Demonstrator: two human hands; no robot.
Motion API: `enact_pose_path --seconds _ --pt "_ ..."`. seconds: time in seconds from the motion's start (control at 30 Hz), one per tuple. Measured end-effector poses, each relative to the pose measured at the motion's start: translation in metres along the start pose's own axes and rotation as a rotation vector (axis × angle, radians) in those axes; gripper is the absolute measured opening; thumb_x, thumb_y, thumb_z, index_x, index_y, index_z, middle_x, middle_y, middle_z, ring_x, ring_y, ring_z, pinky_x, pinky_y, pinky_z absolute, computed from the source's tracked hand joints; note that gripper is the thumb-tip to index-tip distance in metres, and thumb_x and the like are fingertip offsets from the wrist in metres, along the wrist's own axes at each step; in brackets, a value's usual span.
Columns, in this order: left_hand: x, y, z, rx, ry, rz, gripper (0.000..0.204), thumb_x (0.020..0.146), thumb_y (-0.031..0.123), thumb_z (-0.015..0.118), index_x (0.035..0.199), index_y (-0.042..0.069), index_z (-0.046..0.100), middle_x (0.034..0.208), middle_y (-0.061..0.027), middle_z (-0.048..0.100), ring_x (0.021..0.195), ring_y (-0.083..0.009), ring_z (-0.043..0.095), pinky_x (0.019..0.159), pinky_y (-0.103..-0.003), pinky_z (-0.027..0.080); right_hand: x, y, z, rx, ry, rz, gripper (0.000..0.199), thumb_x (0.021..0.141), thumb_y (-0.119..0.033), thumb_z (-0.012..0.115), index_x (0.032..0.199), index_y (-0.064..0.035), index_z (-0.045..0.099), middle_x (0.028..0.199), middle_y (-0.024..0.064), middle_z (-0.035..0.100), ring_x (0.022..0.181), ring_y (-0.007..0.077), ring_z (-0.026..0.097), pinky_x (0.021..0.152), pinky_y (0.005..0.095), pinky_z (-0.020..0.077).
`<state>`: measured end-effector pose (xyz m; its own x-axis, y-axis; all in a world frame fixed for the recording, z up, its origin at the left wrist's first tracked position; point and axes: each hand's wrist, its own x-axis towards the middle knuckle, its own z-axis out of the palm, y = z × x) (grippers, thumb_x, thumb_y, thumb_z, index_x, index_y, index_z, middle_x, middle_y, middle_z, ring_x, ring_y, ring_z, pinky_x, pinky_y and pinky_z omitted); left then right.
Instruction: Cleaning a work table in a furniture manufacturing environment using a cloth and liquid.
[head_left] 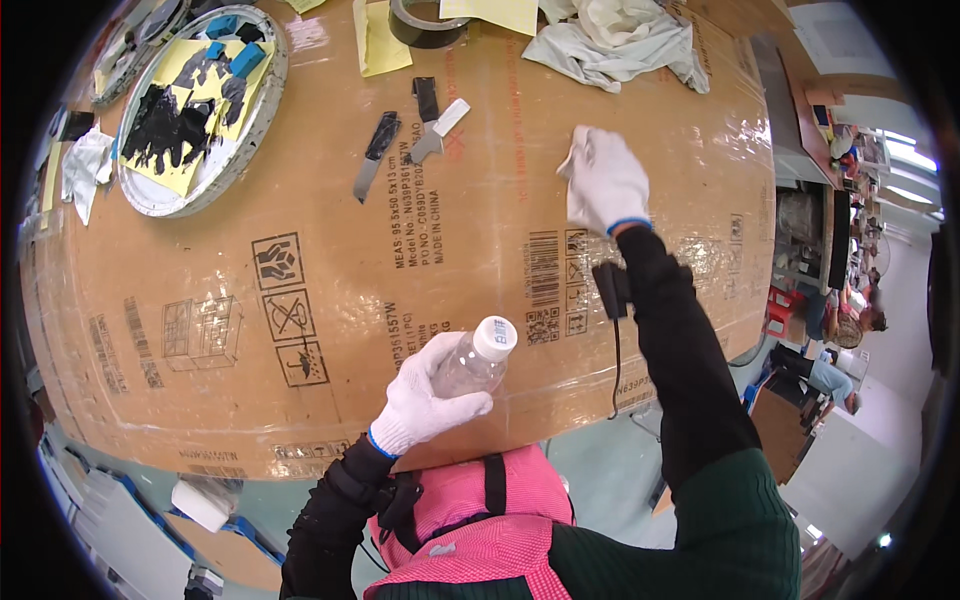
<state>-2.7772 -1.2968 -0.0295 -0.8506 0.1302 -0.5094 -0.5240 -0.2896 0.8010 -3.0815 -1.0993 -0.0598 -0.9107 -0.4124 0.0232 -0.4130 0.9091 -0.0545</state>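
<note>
left hand (pixel 425 400): we've got our gloved fingers wrapped around a clear plastic bottle (pixel 470 362) with a white cap, held just over the near edge of the cardboard-covered table (pixel 330 250)

right hand (pixel 603 182): flat on the cardboard toward the far right side, fingers pressing down a small white cloth (pixel 578 155) that pokes out at the fingertips

step: looks to us like the wiping bit, bottle kept on standby with its cap on

next move: probably calls for even pressure with the cloth, and uncapping the bottle would need the other hand, so one of them has to let go first

tools: two scrapers (pixel 378 150) (pixel 432 118) lie near the far edge, well apart from both hands

round tray (pixel 262 115): far left corner, yellow and black scraps in it

rag pile (pixel 615 40): crumpled white cloth at the far edge
</note>
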Motion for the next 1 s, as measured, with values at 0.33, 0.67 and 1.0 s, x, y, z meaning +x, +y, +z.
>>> enact_pose_path --seconds 0.33,0.67,1.0 --pt "-0.012 -0.015 -0.010 -0.244 0.057 -0.016 0.066 0.073 0.013 0.083 0.133 0.003 0.057 0.122 -0.0060 0.065 0.115 -0.0158 0.061 0.104 -0.034 0.046 -0.066 -0.005 -0.004 -0.002 -0.192 -0.153 0.023 0.096 -0.029 0.056 0.110 -0.0103 0.059 0.104 0.0140 0.062 0.104 0.0338 0.062 0.085 0.0463 0.0509" --pt "-0.020 -0.009 -0.013 -0.205 0.106 -0.021 0.067 0.072 0.013 0.084 0.133 0.003 0.056 0.123 -0.0055 0.065 0.116 -0.0157 0.060 0.104 -0.034 0.046 -0.112 -0.031 0.008 -0.119 -0.167 -0.315 0.024 0.092 -0.027 0.055 0.109 -0.0109 0.055 0.109 0.0141 0.060 0.103 0.0374 0.061 0.089 0.0511 0.0484" --pt "-0.024 -0.016 -0.011 -0.114 0.186 0.065 0.070 0.071 0.016 0.085 0.133 0.002 0.056 0.123 -0.0083 0.065 0.116 -0.0175 0.061 0.105 -0.035 0.046 -0.019 -0.030 -0.001 -0.054 -0.089 -0.045 0.026 0.101 -0.031 0.049 0.117 -0.0121 0.056 0.104 0.0181 0.061 0.102 0.0381 0.062 0.085 0.0495 0.0512"
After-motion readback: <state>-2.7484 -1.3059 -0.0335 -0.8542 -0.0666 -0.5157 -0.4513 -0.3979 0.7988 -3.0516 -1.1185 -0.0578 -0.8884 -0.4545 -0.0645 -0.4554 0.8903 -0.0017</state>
